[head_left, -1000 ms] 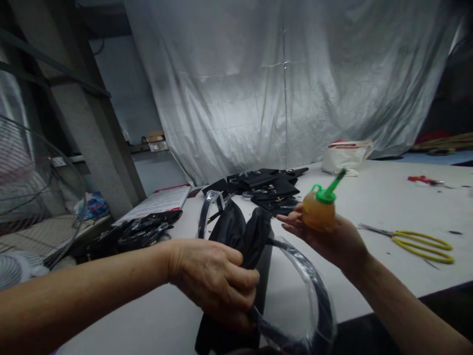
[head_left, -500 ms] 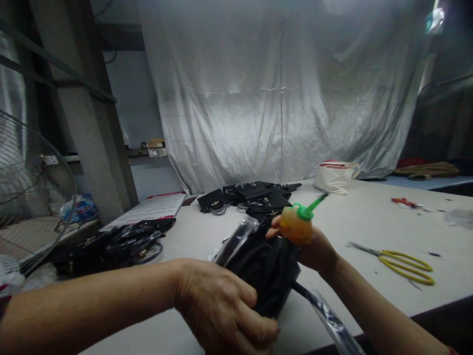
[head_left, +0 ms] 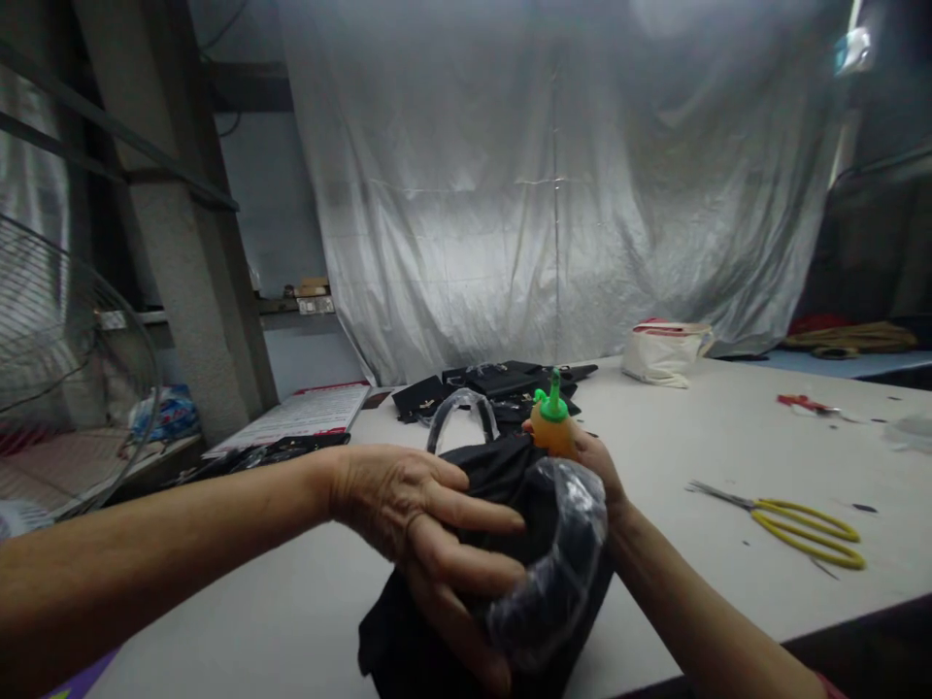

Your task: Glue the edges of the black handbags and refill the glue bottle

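Note:
A black bag [head_left: 422, 641] stands in front of me above the near part of the table. Clear plastic film wraps its near handle [head_left: 560, 573], and a second wrapped handle [head_left: 458, 403] arches up behind. My left hand [head_left: 429, 519] rests across the bag's side, fingers spread against the black cloth. Behind the bag's right edge, my right hand [head_left: 598, 466] is closed around a small orange squeeze bottle [head_left: 553, 434] with a green cap and spout pointing up. The bag partly hides the right hand's fingers and the bottle's lower part.
More black bags [head_left: 502, 379] are piled at the back of the white table [head_left: 728, 417]. Yellow-handled scissors [head_left: 793, 524], a red-handled tool [head_left: 805, 403] and a cream cloth bag [head_left: 662, 354] lie to the right. A printed board [head_left: 298, 417] and wire fan guard [head_left: 80, 369] are left.
The black bag has turned, bringing a wrapped handle to the front. My left hand has loosened from a grip into spread fingers. The bottle has moved left and swung upright.

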`<action>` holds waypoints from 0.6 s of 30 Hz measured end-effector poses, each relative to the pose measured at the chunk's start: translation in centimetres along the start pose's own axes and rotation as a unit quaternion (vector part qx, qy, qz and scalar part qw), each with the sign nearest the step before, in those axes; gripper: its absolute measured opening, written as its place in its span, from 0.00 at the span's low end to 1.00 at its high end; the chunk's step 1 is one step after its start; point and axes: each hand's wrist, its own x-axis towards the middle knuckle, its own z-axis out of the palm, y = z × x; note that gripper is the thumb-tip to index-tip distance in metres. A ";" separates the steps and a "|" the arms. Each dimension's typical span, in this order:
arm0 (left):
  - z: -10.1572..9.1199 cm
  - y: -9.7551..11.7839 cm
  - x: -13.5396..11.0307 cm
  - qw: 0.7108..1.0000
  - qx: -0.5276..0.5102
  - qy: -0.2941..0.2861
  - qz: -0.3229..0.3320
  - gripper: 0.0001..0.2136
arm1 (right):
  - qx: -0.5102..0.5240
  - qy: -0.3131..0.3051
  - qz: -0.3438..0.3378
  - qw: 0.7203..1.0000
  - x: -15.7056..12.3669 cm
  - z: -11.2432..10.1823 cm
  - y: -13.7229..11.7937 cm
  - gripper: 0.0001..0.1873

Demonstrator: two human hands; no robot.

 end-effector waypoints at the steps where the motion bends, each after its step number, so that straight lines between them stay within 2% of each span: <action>1: 0.0 -0.2 -0.5 1.000 0.002 0.014 -0.017 0.18 | 0.015 0.014 0.001 1.000 0.3 -0.2 0.6 0.11; 7: -0.4 -1.0 -3.4 0.977 -0.053 0.015 -0.205 0.15 | 0.103 0.058 0.023 0.993 1.6 -0.2 4.2 0.17; 12: -1.4 -2.6 -4.8 0.971 0.053 0.079 -0.221 0.21 | 0.157 0.102 -0.031 0.982 3.2 0.8 5.0 0.17; 15: -1.7 -3.2 -5.0 0.959 0.071 0.071 -0.266 0.24 | 0.173 0.137 -0.065 0.973 4.2 1.2 5.1 0.19; 18: -1.5 -3.2 -5.3 0.948 0.019 0.026 -0.316 0.22 | 0.172 0.170 -0.089 0.966 4.5 1.6 5.6 0.19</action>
